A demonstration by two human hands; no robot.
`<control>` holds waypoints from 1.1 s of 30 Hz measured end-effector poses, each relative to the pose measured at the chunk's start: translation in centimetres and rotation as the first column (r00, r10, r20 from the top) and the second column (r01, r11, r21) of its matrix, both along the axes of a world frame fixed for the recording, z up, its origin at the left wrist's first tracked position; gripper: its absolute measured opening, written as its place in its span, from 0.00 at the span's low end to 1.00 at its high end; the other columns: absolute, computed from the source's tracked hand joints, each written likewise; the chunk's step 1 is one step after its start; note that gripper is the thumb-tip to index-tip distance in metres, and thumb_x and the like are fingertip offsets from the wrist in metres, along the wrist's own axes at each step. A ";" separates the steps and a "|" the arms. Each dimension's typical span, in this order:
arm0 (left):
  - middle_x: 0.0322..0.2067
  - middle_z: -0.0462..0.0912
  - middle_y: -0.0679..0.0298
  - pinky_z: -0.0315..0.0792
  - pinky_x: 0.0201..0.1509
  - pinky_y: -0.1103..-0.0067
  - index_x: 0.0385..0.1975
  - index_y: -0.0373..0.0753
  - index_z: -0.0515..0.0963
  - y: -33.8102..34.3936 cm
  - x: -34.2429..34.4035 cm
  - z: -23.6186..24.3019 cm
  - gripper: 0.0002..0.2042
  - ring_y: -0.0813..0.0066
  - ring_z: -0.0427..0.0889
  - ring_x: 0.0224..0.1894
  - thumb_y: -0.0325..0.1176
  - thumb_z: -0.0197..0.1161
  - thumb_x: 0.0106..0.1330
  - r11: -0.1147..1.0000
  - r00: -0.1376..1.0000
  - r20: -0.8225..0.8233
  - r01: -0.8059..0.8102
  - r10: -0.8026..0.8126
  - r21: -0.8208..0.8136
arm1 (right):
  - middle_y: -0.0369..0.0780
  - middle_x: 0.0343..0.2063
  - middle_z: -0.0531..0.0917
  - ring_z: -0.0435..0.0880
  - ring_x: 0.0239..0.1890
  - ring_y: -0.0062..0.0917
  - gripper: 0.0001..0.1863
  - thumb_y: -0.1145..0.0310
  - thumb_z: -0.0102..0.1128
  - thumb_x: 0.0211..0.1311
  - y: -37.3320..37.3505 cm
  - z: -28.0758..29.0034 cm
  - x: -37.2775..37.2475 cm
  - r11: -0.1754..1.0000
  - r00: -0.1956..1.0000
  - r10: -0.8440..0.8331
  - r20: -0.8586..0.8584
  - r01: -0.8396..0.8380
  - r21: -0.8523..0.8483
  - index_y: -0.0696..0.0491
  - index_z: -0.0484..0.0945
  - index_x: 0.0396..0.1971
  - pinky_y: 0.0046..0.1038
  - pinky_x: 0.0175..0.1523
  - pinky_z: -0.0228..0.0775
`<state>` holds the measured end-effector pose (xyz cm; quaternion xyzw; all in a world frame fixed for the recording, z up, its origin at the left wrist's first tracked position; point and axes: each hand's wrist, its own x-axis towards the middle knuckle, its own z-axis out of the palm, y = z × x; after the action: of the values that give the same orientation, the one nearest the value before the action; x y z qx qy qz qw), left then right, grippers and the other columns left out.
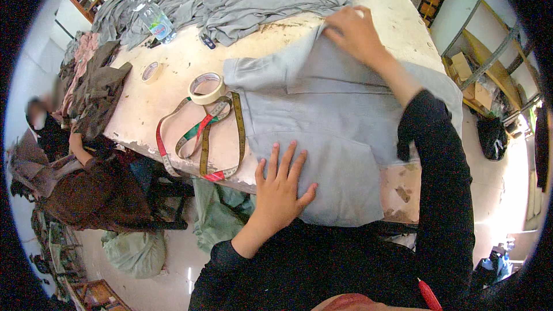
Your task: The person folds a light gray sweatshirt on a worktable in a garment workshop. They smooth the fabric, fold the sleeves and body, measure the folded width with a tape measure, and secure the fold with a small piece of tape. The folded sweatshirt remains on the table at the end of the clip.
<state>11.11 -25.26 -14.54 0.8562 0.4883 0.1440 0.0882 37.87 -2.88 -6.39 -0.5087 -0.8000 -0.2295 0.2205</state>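
Note:
A light grey garment [322, 121] is spread over the worn table and hangs a little past its near edge. My left hand [282, 181] lies flat on its lower left part, fingers spread. Farther off, my right hand [354, 31] pinches the far edge of the cloth and holds it raised, so that a fold runs down toward the middle. Left of the garment, a tape measure [203, 144] lies in loose loops against the cloth's edge. A roll of masking tape [206, 88] rests on the far end of those loops.
Grey fabric [271, 0] is heaped along the table's [397, 0] far side, beside a plastic bottle [151, 14]. A smaller tape roll [151, 72] lies at left near dark brown cloth [101, 92]. Another person [86, 184] works at the left. Shelving [484, 69] stands right.

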 end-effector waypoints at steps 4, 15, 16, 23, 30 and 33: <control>0.65 0.65 0.58 0.48 0.68 0.55 0.64 0.43 0.64 1.1 -0.5 1.4 0.28 0.55 0.60 0.69 0.43 0.59 0.65 0.983 0.995 0.091 -0.032 0.049 -0.181 | 0.40 0.50 0.78 0.72 0.56 0.35 0.18 0.68 0.60 0.60 1.3 0.1 -0.8 0.961 0.990 -0.144 -0.003 0.140 0.239 0.45 0.75 0.51 0.42 0.63 0.57; 0.73 0.53 0.60 0.44 0.72 0.56 0.70 0.57 0.60 7.7 -1.7 -1.5 0.27 0.51 0.50 0.74 0.52 0.46 0.71 0.969 0.971 -0.060 0.237 -0.233 0.077 | 0.40 0.70 0.60 0.57 0.71 0.39 0.30 0.49 0.44 0.71 -9.2 -7.8 -2.0 0.861 0.987 -0.163 0.002 0.143 -0.487 0.37 0.57 0.71 0.47 0.72 0.46; 0.73 0.53 0.60 0.44 0.72 0.56 0.70 0.57 0.59 7.8 -1.9 -1.6 0.27 0.52 0.49 0.74 0.52 0.46 0.71 0.966 0.970 -0.044 0.241 -0.237 0.096 | 0.41 0.70 0.60 0.57 0.72 0.39 0.30 0.49 0.44 0.71 -9.3 -7.3 -1.7 0.846 0.980 -0.185 -0.070 0.122 -0.518 0.37 0.56 0.71 0.47 0.72 0.46; 0.72 0.54 0.58 0.46 0.71 0.54 0.70 0.50 0.59 6.7 -2.0 -0.3 0.29 0.52 0.52 0.73 0.46 0.50 0.70 0.984 0.986 -0.034 0.168 -0.166 0.057 | 0.42 0.70 0.60 0.55 0.73 0.36 0.31 0.55 0.48 0.70 -10.8 -8.0 -4.0 0.861 0.994 -0.088 0.060 0.106 -0.498 0.44 0.56 0.71 0.47 0.72 0.45; 0.63 0.67 0.57 0.47 0.69 0.51 0.61 0.45 0.68 16.3 -11.7 3.1 0.24 0.56 0.63 0.67 0.28 0.56 0.63 0.827 0.957 -0.065 -0.209 0.284 0.522 | 0.40 0.65 0.68 0.65 0.67 0.36 0.24 0.64 0.54 0.66 -10.6 -7.7 -2.9 0.959 0.955 0.139 -0.263 -0.197 -0.204 0.45 0.70 0.62 0.44 0.68 0.53; 0.52 0.77 0.62 0.50 0.67 0.54 0.51 0.43 0.74 19.9 -14.7 2.6 0.16 0.63 0.70 0.61 0.28 0.57 0.62 0.956 0.894 -0.370 -0.175 0.254 0.234 | 0.39 0.56 0.76 0.72 0.59 0.36 0.17 0.66 0.55 0.65 -10.8 -7.6 -3.2 0.944 0.961 0.123 -0.246 -0.190 -0.269 0.48 0.76 0.54 0.39 0.62 0.62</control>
<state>-3.56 -5.39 -11.98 0.8126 0.5713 0.0235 -0.1130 34.63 -13.64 -13.94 -0.4927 -0.8327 -0.0323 0.2506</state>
